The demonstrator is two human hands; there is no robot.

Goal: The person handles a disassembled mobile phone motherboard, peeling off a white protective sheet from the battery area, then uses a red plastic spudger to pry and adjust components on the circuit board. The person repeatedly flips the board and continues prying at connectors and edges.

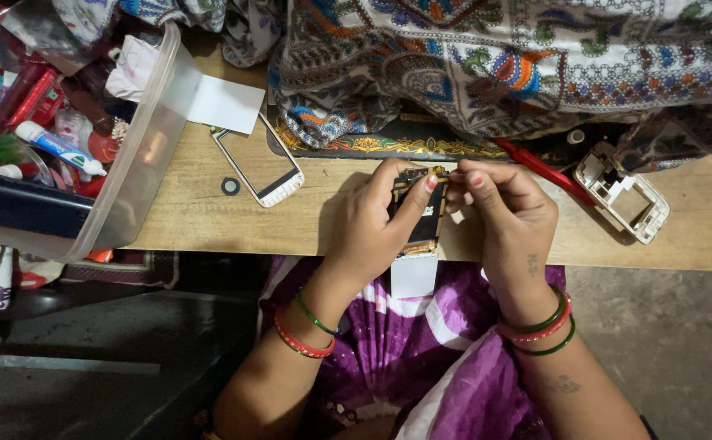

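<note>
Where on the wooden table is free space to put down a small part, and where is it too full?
Bare wood lies on the table between the plastic box and the left hand, below the white phone frame, and at the right corner past the phone shell. The back edge, under the patterned cloth, is crowded.

We see the left hand [372, 224] gripping a bare phone circuit board [423, 213] above the bench [209, 216], while the right hand [506, 208] pinches the board's top edge. Left of the board lies a white phone front frame [260, 167]; right of it, a white phone housing [623, 192]. Further left stands a clear plastic tub [140, 155].
</note>
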